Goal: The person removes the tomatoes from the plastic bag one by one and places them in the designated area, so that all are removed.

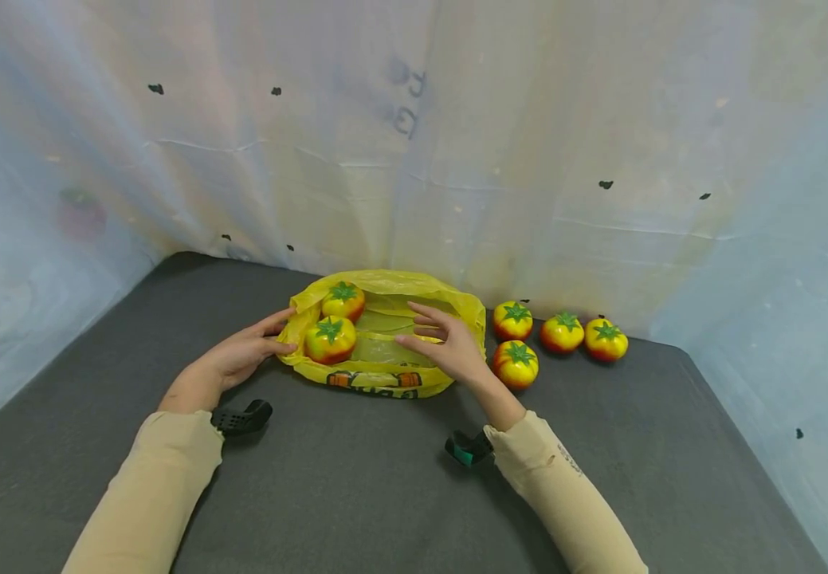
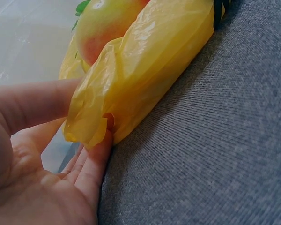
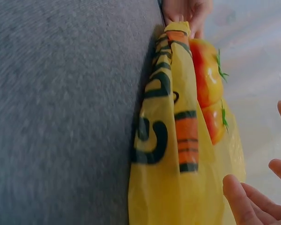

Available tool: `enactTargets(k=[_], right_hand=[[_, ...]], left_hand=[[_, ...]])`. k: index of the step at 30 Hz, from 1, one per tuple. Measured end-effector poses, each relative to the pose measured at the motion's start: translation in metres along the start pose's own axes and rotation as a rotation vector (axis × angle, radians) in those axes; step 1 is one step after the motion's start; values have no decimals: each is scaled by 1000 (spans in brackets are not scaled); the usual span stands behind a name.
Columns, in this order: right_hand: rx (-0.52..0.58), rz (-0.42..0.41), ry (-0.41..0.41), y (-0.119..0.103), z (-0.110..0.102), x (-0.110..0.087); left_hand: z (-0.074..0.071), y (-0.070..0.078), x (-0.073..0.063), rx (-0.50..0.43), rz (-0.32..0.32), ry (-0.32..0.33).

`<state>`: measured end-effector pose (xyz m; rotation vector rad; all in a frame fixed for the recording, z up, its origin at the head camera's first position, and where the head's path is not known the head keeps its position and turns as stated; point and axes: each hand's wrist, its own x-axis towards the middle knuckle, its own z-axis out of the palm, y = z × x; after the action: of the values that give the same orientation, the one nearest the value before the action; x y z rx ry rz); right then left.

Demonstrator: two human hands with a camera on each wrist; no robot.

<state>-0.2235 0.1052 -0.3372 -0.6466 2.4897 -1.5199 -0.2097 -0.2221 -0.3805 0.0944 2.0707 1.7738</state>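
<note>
A yellow plastic bag (image 1: 378,383) with dark print lies on the dark table, its mouth spread wide. Two yellow-red tomatoes with green star-shaped tops, one at the back (image 1: 343,300) and one in front (image 1: 331,340), sit in its left end. The left hand (image 1: 240,356) holds the bag's left edge; in the left wrist view the crumpled plastic (image 2: 96,108) lies between thumb and fingers. Over the right part of the bag hovers the right hand (image 1: 451,344), fingers spread and nothing in them. The right wrist view shows its fingertips (image 3: 236,192) apart above the bag.
Several similar tomatoes stand right of the bag: one at the back (image 1: 512,321), one in front (image 1: 516,364), and others (image 1: 562,332) farther right. A pale plastic sheet (image 1: 414,159) hangs behind the table (image 1: 356,478) and along both sides.
</note>
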Motion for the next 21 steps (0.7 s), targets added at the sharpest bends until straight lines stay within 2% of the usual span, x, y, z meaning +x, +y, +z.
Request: enactTargets(k=[21], right_hand=[[47, 7, -58, 0, 31, 15]], left_hand=[[-1, -2, 2, 1, -1, -1]])
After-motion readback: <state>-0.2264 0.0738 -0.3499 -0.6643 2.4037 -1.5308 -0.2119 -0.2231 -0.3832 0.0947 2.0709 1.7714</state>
